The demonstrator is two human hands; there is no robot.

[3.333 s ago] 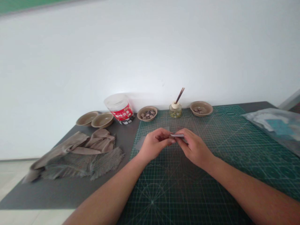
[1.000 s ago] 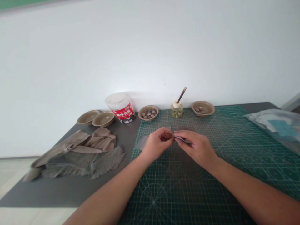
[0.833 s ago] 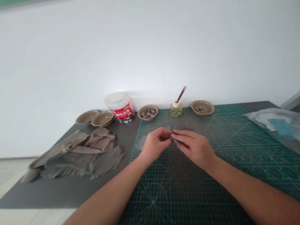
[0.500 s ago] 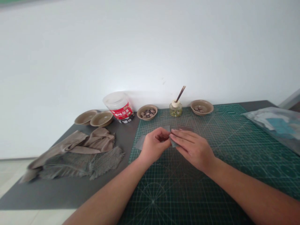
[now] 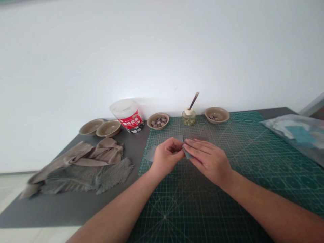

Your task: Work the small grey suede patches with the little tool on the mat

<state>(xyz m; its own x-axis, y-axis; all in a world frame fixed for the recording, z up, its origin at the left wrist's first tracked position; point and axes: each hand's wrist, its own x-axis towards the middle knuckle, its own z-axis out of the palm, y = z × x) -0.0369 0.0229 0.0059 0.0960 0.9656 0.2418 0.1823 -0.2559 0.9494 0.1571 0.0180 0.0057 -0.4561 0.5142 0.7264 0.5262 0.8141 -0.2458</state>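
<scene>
Over the green cutting mat (image 5: pixel 202 209), my left hand (image 5: pixel 168 155) pinches a thin grey sheet (image 5: pixel 186 153) between thumb and fingers. Meeting it at the fingertips, my right hand (image 5: pixel 209 157) has its fingers pressed together on the same sheet, covering much of it. A pale translucent piece (image 5: pixel 150 154) shows beside the left hand, partly hidden behind it. Another greyish edge (image 5: pixel 179 138) shows just behind the left fingers; whether these pieces join cannot be made out.
Two bowls with stones (image 5: pixel 158 121) (image 5: pixel 217 115) flank a reed diffuser (image 5: pixel 189 117) by the wall. A red-labelled tub (image 5: pixel 128 116) and two more bowls (image 5: pixel 91 127) (image 5: pixel 108 128) stand left, behind crumpled cloths (image 5: pixel 86 168). A plastic bag (image 5: pixel 298 133) lies right.
The view has shifted slightly. Both hands stay nearly in place on the grey sheet, whose visible part below the right fingers looks a little more tilted.
</scene>
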